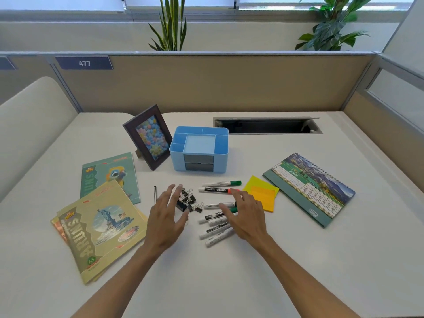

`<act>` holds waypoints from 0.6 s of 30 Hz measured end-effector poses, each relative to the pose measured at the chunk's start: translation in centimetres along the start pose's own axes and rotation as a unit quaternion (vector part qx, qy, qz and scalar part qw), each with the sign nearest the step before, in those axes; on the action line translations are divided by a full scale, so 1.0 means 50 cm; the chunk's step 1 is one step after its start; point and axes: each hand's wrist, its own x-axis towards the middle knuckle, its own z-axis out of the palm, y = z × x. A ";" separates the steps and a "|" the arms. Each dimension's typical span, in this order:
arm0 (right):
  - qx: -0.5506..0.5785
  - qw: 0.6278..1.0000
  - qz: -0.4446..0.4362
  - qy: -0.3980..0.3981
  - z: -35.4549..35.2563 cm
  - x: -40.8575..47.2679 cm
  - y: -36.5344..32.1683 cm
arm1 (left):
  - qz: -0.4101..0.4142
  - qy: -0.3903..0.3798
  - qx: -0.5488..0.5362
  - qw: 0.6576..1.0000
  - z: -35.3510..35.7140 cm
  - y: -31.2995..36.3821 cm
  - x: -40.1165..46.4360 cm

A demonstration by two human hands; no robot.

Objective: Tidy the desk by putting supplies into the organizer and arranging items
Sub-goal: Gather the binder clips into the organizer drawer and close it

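Head view, the only one I have. White desk (pixel 229 283) with partition walls along the far and right edges. Blue organizer (pixel 199 149) sits toward the far edge near the middle, its long axis running left-right, grey drawers facing me; compartments look bare from here. Photo frame (pixel 148 137) stands just left of it, tilted back, turned slightly right. Left hand (pixel 166 216) hovers with fingers spread and relaxed, gripping nothing, just beside a heap of black binder clips (pixel 189 200); I cannot tell if the fingertips touch them. Right hand (pixel 245 216) lies over a cluster of white markers (pixel 215 228), fingers straight and loose, nothing clasped; contact with the barrels is unclear. Those markers lie roughly parallel, long axes slanting from near-left to far-right. Two more markers lie left-right just beyond: one with green cap (pixel 221 183) pointing right, one with red cap (pixel 218 190) also pointing right. Thin pen (pixel 155 193) left of the left hand, long axis near-to-far. Sticky notes (pixel 261 193), yellow with orange on top, right of the markers. Desk calendar (pixel 309 189) lies flat toward the right edge, spiral along its far-right side. Notebooks (pixel 98 228) fanned near the left edge, one green notebook (pixel 110 175) beyond them.
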 end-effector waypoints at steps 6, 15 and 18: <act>0.102 0.994 0.019 -0.023 0.016 0.053 -0.058 | 0.008 0.022 0.037 0.999 -0.017 0.001 0.095; 0.328 0.933 0.132 -0.067 0.030 0.134 -0.136 | 0.031 0.055 0.032 0.998 -0.036 0.005 0.235; 0.405 0.896 0.165 -0.078 0.035 0.161 -0.149 | 0.058 0.046 0.043 0.996 -0.037 0.005 0.275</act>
